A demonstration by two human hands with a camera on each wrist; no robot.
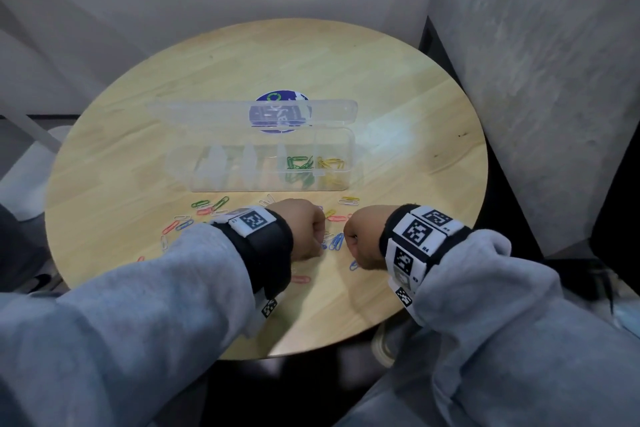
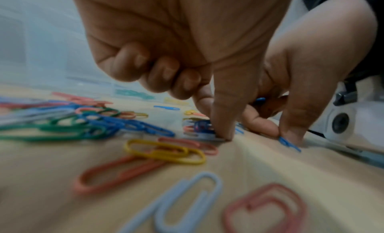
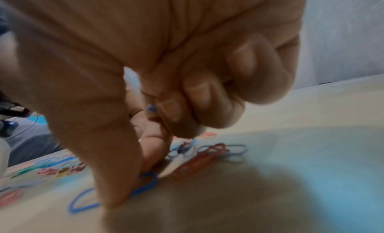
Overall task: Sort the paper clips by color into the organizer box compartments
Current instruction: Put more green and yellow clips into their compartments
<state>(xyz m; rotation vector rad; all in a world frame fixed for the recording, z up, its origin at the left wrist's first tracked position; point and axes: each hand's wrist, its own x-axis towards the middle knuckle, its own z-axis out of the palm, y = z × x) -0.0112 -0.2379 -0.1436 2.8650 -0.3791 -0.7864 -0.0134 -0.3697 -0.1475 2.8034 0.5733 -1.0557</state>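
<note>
The clear organizer box [image 1: 341, 140] stands open mid-table, with green clips [image 1: 298, 163] in one compartment and yellow clips [image 1: 330, 164] in the far-right one. In front of it, several loose paper clips [image 1: 204, 210] of mixed colours lie scattered. My left hand [image 2: 216, 133] is down on the table, thumb and index pinching a blue clip [image 2: 202, 126] in a small pile, the other fingers curled. My right hand [image 3: 135, 187] pinches a blue clip [image 3: 145, 182] against the table. A second blue clip [image 3: 151, 108] is tucked in its curled fingers.
The round wooden table [image 1: 398, 87] has a blue sticker [image 1: 277, 97] behind the box's raised lid [image 1: 207, 111]. A yellow clip [image 2: 166, 152], red clips [image 2: 116, 174] and a pale blue clip [image 2: 187, 197] lie near my left wrist. A wall stands at the right.
</note>
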